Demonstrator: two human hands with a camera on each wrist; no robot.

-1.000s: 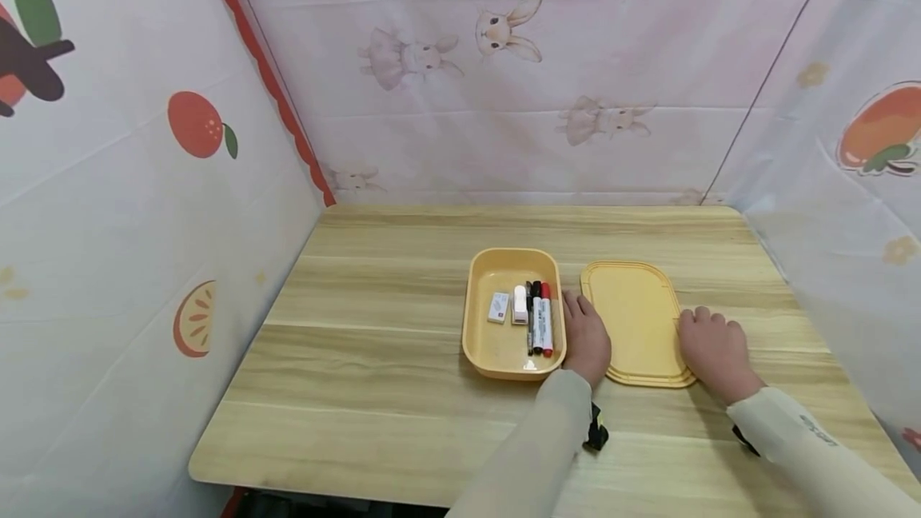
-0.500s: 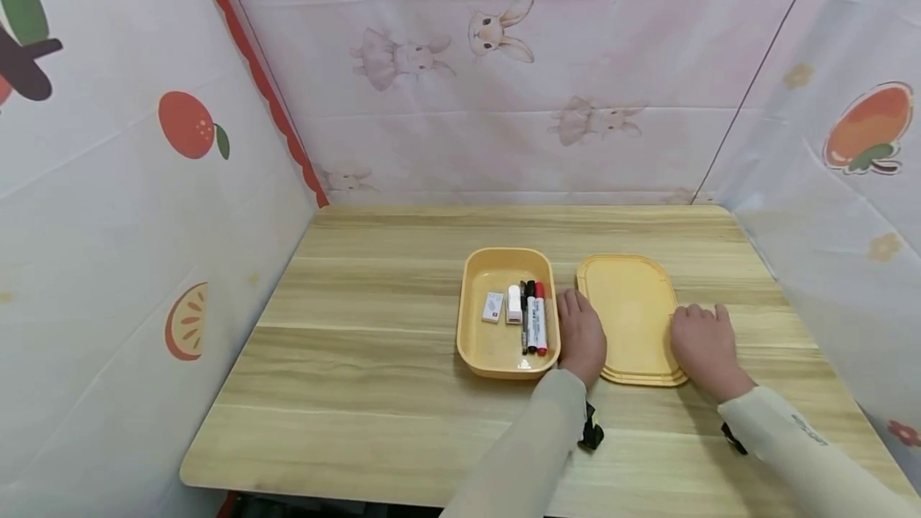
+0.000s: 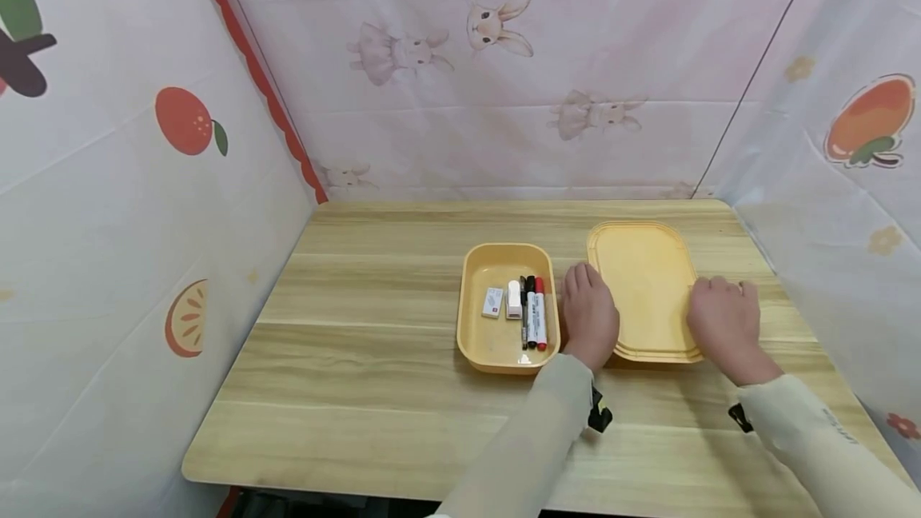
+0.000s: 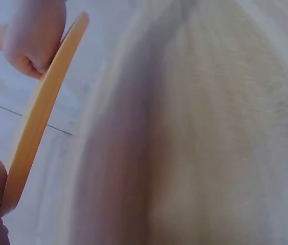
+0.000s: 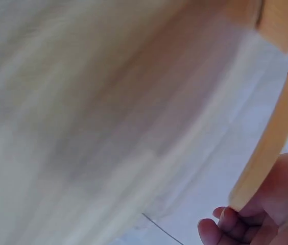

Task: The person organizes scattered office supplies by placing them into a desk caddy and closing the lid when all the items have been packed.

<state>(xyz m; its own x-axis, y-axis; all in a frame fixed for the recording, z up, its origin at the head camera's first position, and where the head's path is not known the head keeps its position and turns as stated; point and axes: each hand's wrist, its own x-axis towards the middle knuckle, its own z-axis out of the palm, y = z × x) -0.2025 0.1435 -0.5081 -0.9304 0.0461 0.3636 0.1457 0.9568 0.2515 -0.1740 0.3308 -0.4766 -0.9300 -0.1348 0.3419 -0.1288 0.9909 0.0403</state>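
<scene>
A yellow rectangular lid (image 3: 643, 286) with rounded corners is gripped at its opposite side edges by both hands. In the head view my left hand (image 3: 592, 318) holds the left edge and my right hand (image 3: 725, 328) the right edge. The wrist views show the lid (image 4: 43, 115) from the side, raised off the table, with fingers curled round its rim; my right hand (image 5: 279, 196) shows there too. Left of the lid stands an open yellow box (image 3: 471, 334). In it lie a boxed eraser (image 3: 492, 302), a small white object (image 3: 514, 300), a thin black pen (image 3: 524, 326), a black marker (image 3: 532, 318) and a red marker (image 3: 540, 318).
Underneath is a wood-grain table (image 3: 345, 390) with rounded corners. Printed cloth walls enclose it at the back (image 3: 446, 142), the left (image 3: 108, 262) and the right (image 3: 806, 206). The box stands close beside the left hand.
Both hands have raised the lid from the table and moved it slightly away and to the right. The box and its contents stay in place.
</scene>
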